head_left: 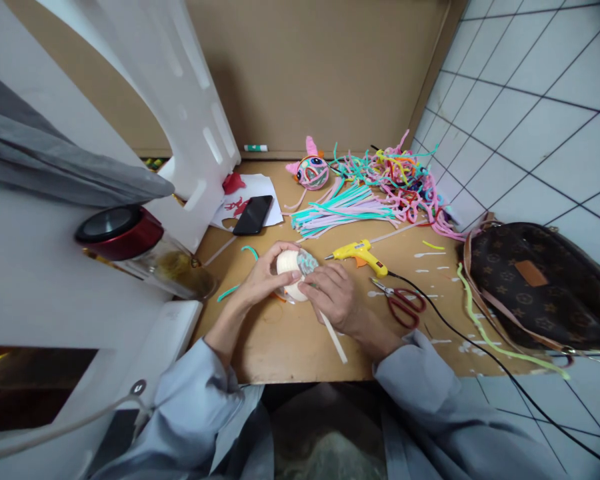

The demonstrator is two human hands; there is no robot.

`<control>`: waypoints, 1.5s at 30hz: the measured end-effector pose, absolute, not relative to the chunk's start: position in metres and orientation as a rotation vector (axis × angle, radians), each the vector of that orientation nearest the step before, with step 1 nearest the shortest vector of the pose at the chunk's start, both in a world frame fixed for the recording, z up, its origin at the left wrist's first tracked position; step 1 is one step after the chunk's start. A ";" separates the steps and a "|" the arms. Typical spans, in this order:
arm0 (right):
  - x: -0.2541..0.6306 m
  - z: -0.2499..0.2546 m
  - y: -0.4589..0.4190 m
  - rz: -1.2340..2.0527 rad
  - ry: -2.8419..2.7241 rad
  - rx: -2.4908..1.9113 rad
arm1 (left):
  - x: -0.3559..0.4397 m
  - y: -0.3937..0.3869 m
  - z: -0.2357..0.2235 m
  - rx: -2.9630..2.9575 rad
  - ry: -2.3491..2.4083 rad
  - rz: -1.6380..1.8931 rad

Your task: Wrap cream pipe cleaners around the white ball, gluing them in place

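Note:
My left hand (265, 273) is wrapped around a small ball (286, 263), gripping it from the left. Cream strips cover much of the ball, and a mottled teal-grey patch shows on its upper right. At the ball's right side, my right hand (333, 293) has its fingers pinched on a cream strip (335, 339), whose loose end hangs below the hand toward the table's front edge. The fingers hide where the strip meets the ball. A yellow hot glue gun (357, 253) lies just beyond my right hand. Red-handled scissors (404, 303) rest to its right.
Teal and white pipe cleaners (345, 212), a coloured tangle (410, 180) and a pink-eared ball figure (313, 172) lie at the back. A phone (253, 215) rests on paper. A bottle (145, 250) stands left; a brown bag (540, 287) and black cord (460, 333) are right.

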State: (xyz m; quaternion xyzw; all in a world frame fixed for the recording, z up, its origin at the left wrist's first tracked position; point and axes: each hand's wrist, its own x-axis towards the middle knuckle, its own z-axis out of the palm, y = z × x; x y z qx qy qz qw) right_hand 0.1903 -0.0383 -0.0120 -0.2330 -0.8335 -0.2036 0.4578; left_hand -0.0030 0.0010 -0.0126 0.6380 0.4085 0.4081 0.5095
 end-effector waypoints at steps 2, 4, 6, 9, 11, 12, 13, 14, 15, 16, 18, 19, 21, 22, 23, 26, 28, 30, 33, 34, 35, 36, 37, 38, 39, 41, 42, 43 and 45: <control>0.189 -0.013 -0.039 -0.487 -2.066 -0.591 | -0.003 0.001 -0.013 1.541 0.981 0.977; 0.189 -0.016 -0.039 -0.463 -2.074 -0.597 | -0.003 0.001 -0.012 1.557 0.985 0.962; 0.189 -0.018 -0.038 -0.442 -2.077 -0.587 | -0.002 0.001 -0.011 1.582 0.997 0.955; 0.191 -0.020 -0.038 -0.438 -2.093 -0.586 | -0.002 0.000 -0.009 1.612 1.012 0.967; 0.192 -0.021 -0.038 -0.410 -2.136 -0.610 | -0.001 -0.001 -0.010 1.626 1.014 0.975; 0.193 -0.022 -0.037 -0.387 -2.150 -0.618 | 0.000 -0.001 -0.010 1.632 1.013 0.979; 0.194 -0.022 -0.037 -0.361 -2.150 -0.624 | 0.000 -0.001 -0.010 1.637 1.010 0.981; 0.194 -0.023 -0.037 -0.336 -2.135 -0.634 | 0.001 -0.001 -0.011 1.641 1.006 0.980; 0.195 -0.023 -0.037 -0.312 -2.104 -0.649 | 0.001 -0.001 -0.011 1.645 1.002 0.976; 0.195 -0.022 -0.037 -0.285 -2.065 -0.675 | 0.002 -0.001 -0.010 1.650 0.996 0.970; 0.196 -0.021 -0.037 -0.204 -2.005 -0.750 | 0.003 -0.001 -0.010 1.670 0.989 0.955; 0.197 -0.019 -0.037 -0.160 -1.991 -0.785 | 0.003 -0.001 -0.009 1.685 0.983 0.950; 0.197 -0.018 -0.037 -0.079 -1.991 -0.848 | 0.003 -0.001 -0.008 1.708 0.977 0.949; 0.198 -0.017 -0.036 -0.049 -2.004 -0.874 | 0.004 -0.001 -0.008 1.716 0.974 0.949; 0.198 -0.017 -0.036 -0.025 -2.018 -0.896 | 0.004 -0.001 -0.008 1.719 0.973 0.949; 0.197 -0.018 -0.034 0.022 -2.049 -0.936 | 0.003 0.000 -0.008 1.726 0.961 0.946; 0.196 -0.018 -0.034 0.034 -2.062 -0.925 | 0.003 0.000 -0.008 1.738 0.959 0.948; 0.196 -0.018 -0.033 0.030 -2.076 -0.901 | 0.002 0.001 -0.007 1.747 0.964 0.948; 0.197 -0.020 -0.032 0.007 -2.108 -0.879 | 0.002 0.001 -0.007 1.753 0.971 0.943; 0.197 -0.021 -0.032 -0.007 -2.121 -0.881 | 0.001 0.001 -0.006 1.760 0.971 0.943; 0.198 -0.022 -0.031 -0.024 -2.137 -0.885 | 0.001 0.001 -0.006 1.767 0.970 0.941; 0.198 -0.024 -0.030 -0.043 -2.153 -0.890 | 0.001 0.001 -0.006 1.774 0.969 0.938; 0.199 -0.025 -0.030 -0.063 -2.169 -0.889 | 0.001 0.001 -0.006 1.778 0.968 0.936; 0.200 -0.026 -0.029 -0.084 -2.179 -0.882 | 0.001 0.001 -0.006 1.780 0.966 0.934; 0.200 -0.027 -0.028 -0.101 -2.183 -0.872 | 0.001 0.001 -0.006 1.779 0.962 0.934; 0.201 -0.028 -0.027 -0.126 -2.184 -0.848 | 0.001 0.001 -0.006 1.777 0.953 0.937; 0.201 -0.028 -0.027 -0.132 -2.183 -0.839 | 0.001 0.002 -0.007 1.777 0.948 0.938; 0.201 -0.028 -0.027 -0.134 -2.186 -0.831 | 0.001 0.002 -0.007 1.778 0.944 0.937; 0.201 -0.027 -0.027 -0.124 -2.196 -0.821 | 0.000 0.002 -0.008 1.780 0.937 0.932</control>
